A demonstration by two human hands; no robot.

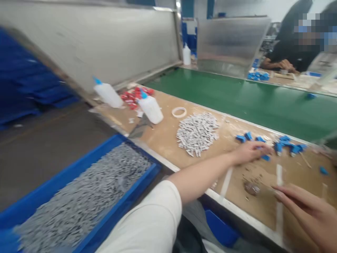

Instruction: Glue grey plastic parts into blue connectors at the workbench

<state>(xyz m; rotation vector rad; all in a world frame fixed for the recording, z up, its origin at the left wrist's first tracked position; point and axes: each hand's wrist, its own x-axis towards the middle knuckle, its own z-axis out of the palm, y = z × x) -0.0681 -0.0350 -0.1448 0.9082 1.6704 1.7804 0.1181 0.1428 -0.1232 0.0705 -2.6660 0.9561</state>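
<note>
My left hand (pixel 250 153) reaches over several small blue plastic pieces (pixel 285 143) near the green belt. Its fingers are bent and blurred, so whether they hold a blue piece cannot be made out. Nearer the bench's front edge, my right hand (pixel 305 207) has thumb and forefinger pinched together. Something thin and pale seems to stick out of the pinch, too blurred to name. Just left of those fingertips lies a small brown, shiny heap (pixel 252 188) with dark bits scattered around it. A round pile of grey-white small parts (pixel 197 133) lies left of my left hand.
A blue tray (pixel 139 181) full of grey parts stands at left. Two white squeeze bottles, one upright-tilted (pixel 151 109) and one behind (pixel 109 95), stand by red pieces (pixel 133 96). A white ring (pixel 179 112) lies nearby. Beyond the green belt (pixel 210 88), a co-worker's hands (pixel 285 65) show.
</note>
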